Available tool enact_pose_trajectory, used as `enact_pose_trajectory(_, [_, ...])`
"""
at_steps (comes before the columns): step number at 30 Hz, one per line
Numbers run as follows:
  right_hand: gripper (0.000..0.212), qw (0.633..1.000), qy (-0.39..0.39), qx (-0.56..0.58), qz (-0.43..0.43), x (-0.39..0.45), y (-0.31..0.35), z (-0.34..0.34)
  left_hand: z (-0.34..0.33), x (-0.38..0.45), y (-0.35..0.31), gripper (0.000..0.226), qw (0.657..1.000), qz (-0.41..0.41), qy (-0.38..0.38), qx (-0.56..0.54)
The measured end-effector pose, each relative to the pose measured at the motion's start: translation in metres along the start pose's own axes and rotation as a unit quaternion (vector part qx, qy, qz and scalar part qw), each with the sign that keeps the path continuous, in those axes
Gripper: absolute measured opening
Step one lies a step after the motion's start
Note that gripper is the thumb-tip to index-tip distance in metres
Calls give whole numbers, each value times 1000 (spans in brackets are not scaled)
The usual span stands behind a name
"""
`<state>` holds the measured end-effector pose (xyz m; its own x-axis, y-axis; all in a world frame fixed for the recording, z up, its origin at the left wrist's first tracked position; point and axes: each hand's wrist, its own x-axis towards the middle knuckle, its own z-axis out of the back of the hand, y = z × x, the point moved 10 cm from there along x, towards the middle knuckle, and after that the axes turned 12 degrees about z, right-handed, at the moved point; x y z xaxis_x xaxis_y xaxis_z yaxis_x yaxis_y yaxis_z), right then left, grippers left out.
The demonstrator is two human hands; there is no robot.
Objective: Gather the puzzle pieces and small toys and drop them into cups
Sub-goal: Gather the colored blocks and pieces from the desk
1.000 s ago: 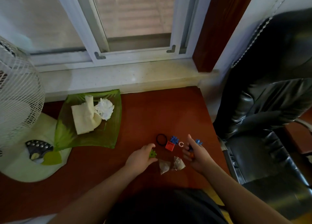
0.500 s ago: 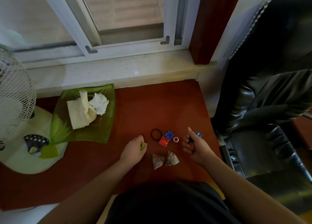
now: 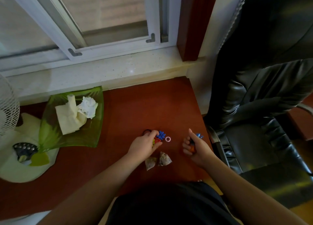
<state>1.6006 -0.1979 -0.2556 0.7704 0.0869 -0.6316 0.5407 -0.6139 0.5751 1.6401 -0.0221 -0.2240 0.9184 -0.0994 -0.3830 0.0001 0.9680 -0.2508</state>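
left hand (image 3: 145,146) pinching red piece (image 3: 157,140); right hand (image 3: 194,146) fisted.

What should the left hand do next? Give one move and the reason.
Probably close on the red piece and lift it. The left hand already rests over it with the fingers curled around it, beside the blue gear piece and the pink ring.

White-framed window (image 3: 108,21) over red-brown table (image 3: 144,106); black chair (image 3: 262,89) (leather-look) beside.
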Motion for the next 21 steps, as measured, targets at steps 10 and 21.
enact_pose_trajectory(10, [39,999,11,32,-17,0,7,-5,-10,6,-3,50,995,25,32,92])
enact_pose_trajectory(21, [38,999,12,32,-8,-7,7,9,-11,4,-5,31,619,234,206,-721])
